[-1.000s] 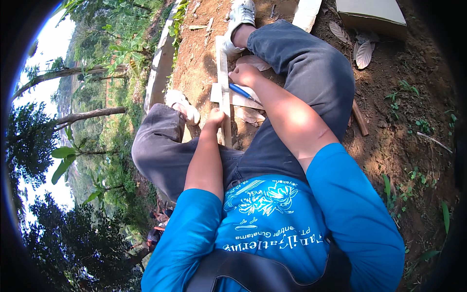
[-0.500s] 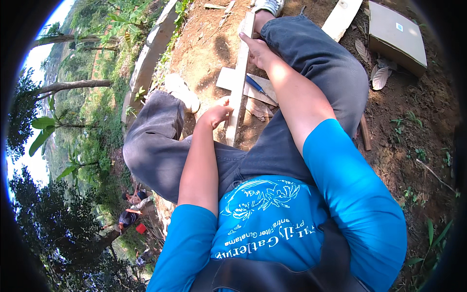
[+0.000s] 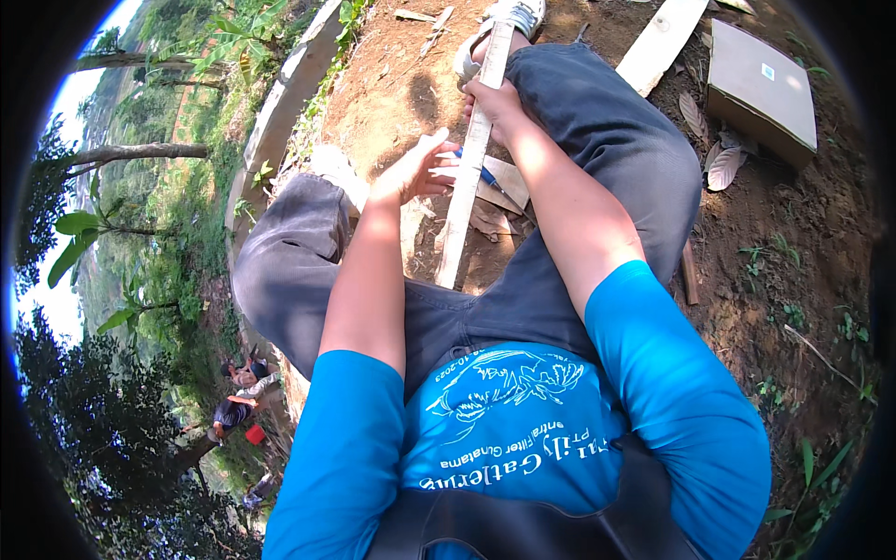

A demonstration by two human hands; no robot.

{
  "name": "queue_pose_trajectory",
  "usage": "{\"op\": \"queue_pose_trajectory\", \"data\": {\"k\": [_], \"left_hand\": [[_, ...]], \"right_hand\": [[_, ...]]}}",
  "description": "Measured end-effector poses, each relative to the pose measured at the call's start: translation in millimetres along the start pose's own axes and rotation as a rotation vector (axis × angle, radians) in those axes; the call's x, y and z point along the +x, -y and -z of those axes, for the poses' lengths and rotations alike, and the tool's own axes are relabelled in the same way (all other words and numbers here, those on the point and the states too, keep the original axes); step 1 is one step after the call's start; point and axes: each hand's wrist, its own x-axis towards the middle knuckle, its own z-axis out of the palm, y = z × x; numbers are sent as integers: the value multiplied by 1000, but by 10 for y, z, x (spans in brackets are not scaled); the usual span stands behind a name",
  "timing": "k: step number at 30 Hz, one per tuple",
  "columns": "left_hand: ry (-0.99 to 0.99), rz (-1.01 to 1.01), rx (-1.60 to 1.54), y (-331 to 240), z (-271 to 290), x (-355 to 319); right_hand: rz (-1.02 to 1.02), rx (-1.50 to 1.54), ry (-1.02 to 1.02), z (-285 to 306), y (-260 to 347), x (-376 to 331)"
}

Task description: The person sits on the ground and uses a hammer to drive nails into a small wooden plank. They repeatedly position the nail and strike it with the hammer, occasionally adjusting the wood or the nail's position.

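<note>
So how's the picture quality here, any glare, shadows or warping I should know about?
Head view: strong fisheye, with a black rim and the concrete curb bending. Hard sunlight throws a sharp shadow on the dirt beside the left hand. The sky at the far left is blown out white. The right hand gripping the wooden strip is in focus, with no motion blur visible.

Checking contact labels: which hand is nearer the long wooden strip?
Right. The right hand grips the long wooden strip near its far end; the left hand is open beside it, fingertips just short of its left edge.
</note>
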Motion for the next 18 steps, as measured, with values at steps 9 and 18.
{"op": "queue_pose_trajectory", "data": {"k": [9,18], "left_hand": [[-501,-329,583,-1806,-518,1066],[-454,-478,556,-1726,-654,1212]], "right_hand": [[168,-249,-156,-233,140,-333],[155,-510,-281,-224,309,-454]]}}
